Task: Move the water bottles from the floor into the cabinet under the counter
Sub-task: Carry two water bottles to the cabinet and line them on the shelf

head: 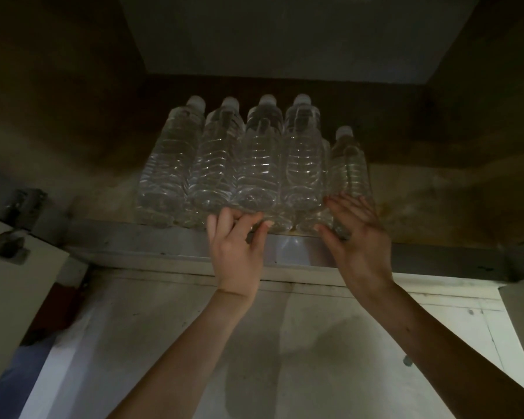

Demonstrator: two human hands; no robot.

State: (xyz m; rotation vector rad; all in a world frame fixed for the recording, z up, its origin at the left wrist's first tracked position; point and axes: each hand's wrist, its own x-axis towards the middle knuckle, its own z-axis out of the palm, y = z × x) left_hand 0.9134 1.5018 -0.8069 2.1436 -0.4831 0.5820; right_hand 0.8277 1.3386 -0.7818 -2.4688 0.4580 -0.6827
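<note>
— Pressing right hand (356, 237), spread flat, against water bottles (254, 164) at their 5 o'clock; left hand (235, 240) curled at 6 o'clock, hold undetermined.
— Progress?
— Found them stacked inside cabinet (436, 207). Cannot confirm remainder outside.

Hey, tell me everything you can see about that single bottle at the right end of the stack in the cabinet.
The clear ribbed plastic water bottle with a white cap lies on its side in the dim brown cabinet, cap pointing to the back and base toward the front edge. No label shows. It sits lower than the top row of the stack of clear bottles, against the stack's right side. The right hand's straight fingers rest on its base end and hide what is under it.
</note>
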